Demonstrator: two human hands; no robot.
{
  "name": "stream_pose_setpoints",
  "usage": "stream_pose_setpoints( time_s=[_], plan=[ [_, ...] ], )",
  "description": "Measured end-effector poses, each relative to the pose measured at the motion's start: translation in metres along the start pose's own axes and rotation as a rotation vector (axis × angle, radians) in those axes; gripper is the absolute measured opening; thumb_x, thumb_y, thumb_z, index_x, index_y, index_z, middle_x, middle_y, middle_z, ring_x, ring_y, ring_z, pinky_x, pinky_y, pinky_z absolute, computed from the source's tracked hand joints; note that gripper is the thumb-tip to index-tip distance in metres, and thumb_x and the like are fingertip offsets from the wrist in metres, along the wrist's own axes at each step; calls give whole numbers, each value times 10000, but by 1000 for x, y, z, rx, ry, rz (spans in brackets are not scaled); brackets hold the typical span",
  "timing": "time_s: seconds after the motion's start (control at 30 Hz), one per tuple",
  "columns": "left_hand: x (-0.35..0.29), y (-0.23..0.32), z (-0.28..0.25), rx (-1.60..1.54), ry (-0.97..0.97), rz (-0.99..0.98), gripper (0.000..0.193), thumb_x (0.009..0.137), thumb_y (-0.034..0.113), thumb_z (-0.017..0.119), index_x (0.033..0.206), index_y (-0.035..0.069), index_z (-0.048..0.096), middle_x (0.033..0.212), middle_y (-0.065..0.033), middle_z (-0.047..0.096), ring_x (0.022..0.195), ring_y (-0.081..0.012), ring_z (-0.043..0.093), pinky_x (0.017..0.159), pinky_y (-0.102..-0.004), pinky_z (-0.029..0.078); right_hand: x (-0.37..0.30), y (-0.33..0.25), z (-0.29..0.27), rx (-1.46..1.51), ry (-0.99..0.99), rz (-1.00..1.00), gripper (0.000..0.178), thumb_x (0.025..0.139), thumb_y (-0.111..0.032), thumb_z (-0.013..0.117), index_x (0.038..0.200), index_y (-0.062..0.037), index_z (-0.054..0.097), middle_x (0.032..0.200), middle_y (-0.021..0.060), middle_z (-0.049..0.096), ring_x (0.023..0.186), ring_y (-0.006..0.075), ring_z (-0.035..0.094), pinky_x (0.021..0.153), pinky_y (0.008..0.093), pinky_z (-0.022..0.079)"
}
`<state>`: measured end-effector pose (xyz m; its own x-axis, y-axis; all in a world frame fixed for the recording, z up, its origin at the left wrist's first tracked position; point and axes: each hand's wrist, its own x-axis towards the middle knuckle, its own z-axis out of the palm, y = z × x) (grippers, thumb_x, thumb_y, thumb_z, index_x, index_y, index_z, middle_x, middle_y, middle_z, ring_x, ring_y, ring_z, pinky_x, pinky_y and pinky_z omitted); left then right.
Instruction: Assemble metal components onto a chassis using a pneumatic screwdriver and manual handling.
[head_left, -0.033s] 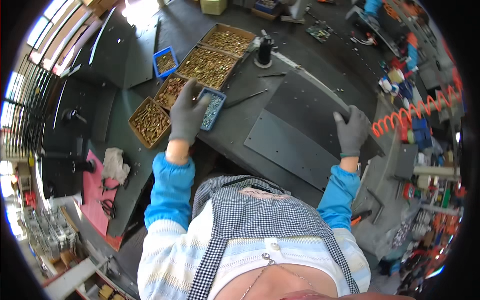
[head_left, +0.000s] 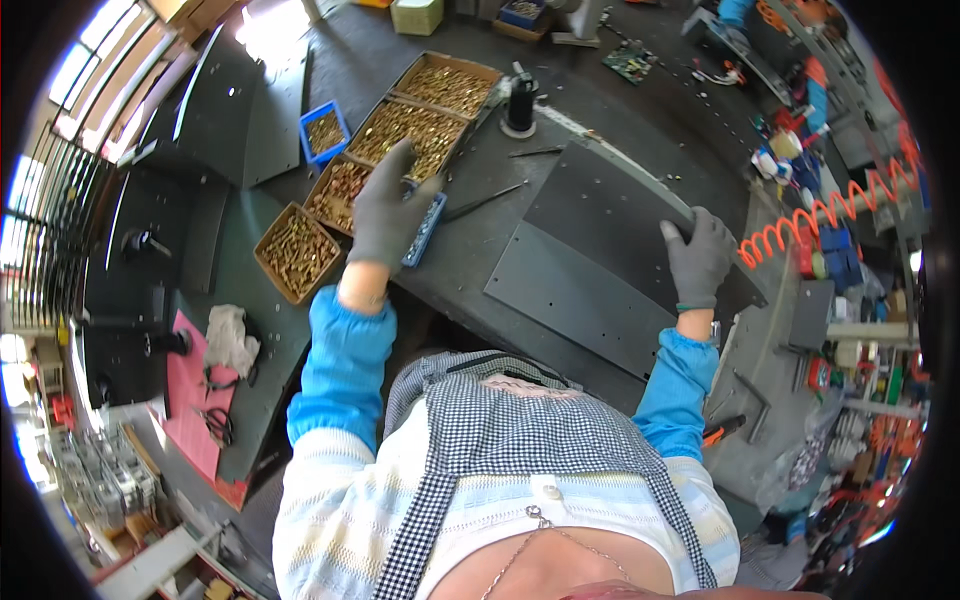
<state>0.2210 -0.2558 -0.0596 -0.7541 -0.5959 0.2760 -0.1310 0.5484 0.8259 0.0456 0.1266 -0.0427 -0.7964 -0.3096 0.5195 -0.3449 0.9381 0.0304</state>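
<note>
My left hand [head_left: 388,210], in a grey glove, hovers over the small parts boxes with thumb and fingers apart, and nothing shows in it. Beneath and beside it are a blue tray of silvery screws [head_left: 424,235], partly hidden by the hand, and a cardboard box of coppery fasteners [head_left: 336,192]. My right hand [head_left: 700,258], also gloved, grips the far right edge of a bent black metal panel [head_left: 585,290], thumb on the near face and fingers over the edge. Small holes dot the panel, which lies on the dark workbench.
Further boxes hold golden fasteners [head_left: 410,135] and brownish bolts [head_left: 297,252]; a blue bin [head_left: 325,130] stands beyond. A black cylindrical tool [head_left: 520,103] and a thin rod [head_left: 490,200] are on the bench. Black panels [head_left: 240,110] stand left, scissors [head_left: 217,425] on pink sheet, orange coiled hose [head_left: 820,220] right.
My left hand has shifted slightly right and away from me, covering more of the blue screw tray. My right hand stays on the panel edge; the whole view has shifted a little.
</note>
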Motion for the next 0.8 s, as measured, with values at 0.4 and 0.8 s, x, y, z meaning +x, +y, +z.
stream_pose_setpoints(
  time_s=[0.4, 0.8],
  plan=[
    [229, 10, 218, 472, -593, -73, 769, 726, 354, 797, 1411, 191, 487, 1359, -194, 567, 1304, -353, 517, 1050, -425, 450, 2, -2, -10, 81, 49, 9, 500, 700, -388, 811, 1060, -108, 605, 1013, 67, 623, 1034, 297, 549, 984, 471, 375],
    [206, -14, 108, -826, -137, -316, 449, 915, 263, 706, 1230, -30, 581, 1082, -98, 661, 913, -193, 663, 609, -194, 563, 15, -3, -13, 154, 29, 10, 521, 685, -323, 826, 1105, -98, 615, 1014, 72, 629, 1012, 301, 551, 979, 462, 389]
  ],
)
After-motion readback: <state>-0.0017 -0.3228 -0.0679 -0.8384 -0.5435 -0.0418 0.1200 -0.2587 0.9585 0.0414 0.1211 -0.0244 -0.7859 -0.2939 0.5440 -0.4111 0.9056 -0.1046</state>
